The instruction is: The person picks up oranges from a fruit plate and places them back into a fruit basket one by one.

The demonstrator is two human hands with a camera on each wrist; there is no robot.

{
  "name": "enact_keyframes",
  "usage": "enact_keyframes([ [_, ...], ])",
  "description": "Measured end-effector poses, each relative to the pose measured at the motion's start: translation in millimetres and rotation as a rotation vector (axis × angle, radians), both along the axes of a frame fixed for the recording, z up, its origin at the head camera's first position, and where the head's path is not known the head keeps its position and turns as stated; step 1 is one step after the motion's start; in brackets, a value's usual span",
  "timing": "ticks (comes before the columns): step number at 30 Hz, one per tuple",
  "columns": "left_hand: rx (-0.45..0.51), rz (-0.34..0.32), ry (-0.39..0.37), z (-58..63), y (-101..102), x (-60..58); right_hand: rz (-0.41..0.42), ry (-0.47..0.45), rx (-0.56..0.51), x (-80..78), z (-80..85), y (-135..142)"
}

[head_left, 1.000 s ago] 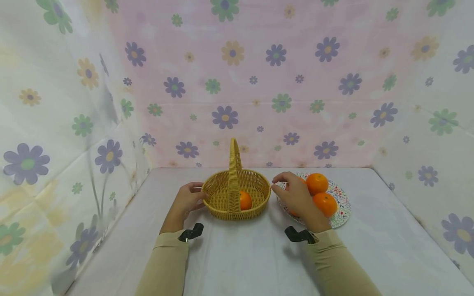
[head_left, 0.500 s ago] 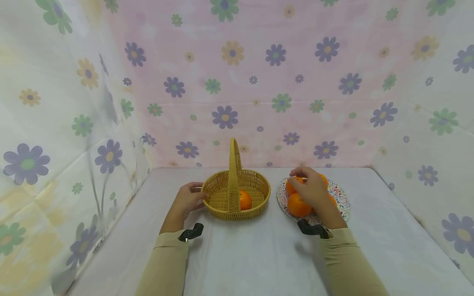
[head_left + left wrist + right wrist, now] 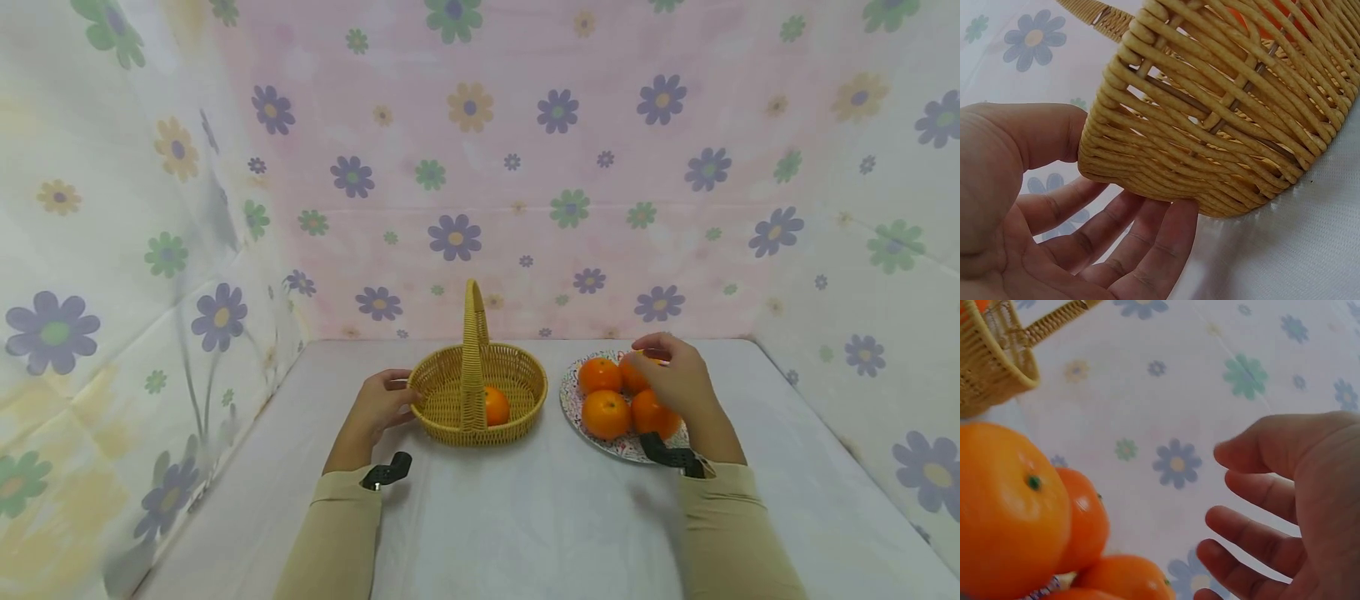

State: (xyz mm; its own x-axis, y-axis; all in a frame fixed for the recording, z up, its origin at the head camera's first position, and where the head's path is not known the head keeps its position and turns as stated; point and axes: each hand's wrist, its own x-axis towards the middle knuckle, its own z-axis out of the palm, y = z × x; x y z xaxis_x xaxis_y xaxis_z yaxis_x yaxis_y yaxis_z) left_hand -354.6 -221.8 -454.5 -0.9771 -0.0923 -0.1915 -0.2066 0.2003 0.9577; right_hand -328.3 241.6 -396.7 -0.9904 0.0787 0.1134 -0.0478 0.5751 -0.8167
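Observation:
A yellow wicker basket [image 3: 442, 421] with a tall arched handle stands mid-table, with one orange [image 3: 496, 407] inside. At its left end my left hand [image 3: 378, 407] holds the basket, thumb at the rim and fingertips against the woven outer side, as the left wrist view shows. My right hand [image 3: 681, 379] hovers over the right side of a speckled plate [image 3: 572, 408], fingers loosely bent and holding nothing. Several oranges [image 3: 606, 414] lie on that plate; the hand partly covers the right-hand ones. In the right wrist view a gap separates the fingers from the oranges [image 3: 1007, 506].
A white cloth covers the table [image 3: 480, 525]. Flower-printed sheets [image 3: 517, 183] enclose the back and both sides. Each wrist carries a small black mount [image 3: 390, 472]. The plate stands a short way right of the basket.
My right hand has moved right, from beside the basket's right end to over the plate's right side, uncovering the left-hand oranges. The left hand, basket and orange inside have stayed put.

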Motion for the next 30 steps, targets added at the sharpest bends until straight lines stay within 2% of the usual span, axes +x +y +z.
enact_keyframes([
  [6,0.002,0.001,0.001,-0.4,-0.9,0.1,0.061,-0.024,-0.04,3.4,-4.9,26.4],
  [14,0.004,-0.012,0.007,-0.6,-0.9,0.4,0.161,-0.098,-0.079,2.2,-25.4,53.7],
  [21,0.01,-0.009,0.002,-0.3,-1.2,0.9,0.235,-0.108,-0.07,2.1,-40.5,63.2],
  [30,0.012,-0.01,0.0,-2.0,-2.1,-0.6,0.292,-0.174,-0.024,1.8,-45.1,65.9],
])
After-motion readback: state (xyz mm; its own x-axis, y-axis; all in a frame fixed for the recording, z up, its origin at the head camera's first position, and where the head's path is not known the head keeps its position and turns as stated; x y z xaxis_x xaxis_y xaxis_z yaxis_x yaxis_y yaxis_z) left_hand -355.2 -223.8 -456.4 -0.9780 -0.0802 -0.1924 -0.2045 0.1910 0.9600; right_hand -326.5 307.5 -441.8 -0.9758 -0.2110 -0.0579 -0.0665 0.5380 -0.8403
